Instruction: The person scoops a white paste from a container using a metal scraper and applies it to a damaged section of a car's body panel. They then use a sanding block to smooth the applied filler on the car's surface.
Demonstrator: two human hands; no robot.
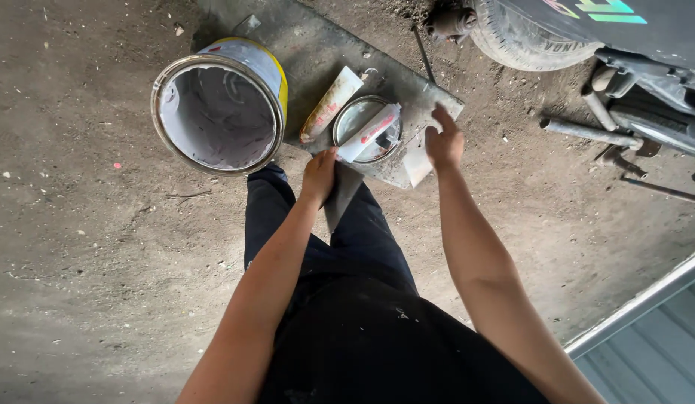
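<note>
Dusty concrete floor (93, 247), open paint can (220, 105), flat grey board (317, 45), metal rods (587, 133)
</note>
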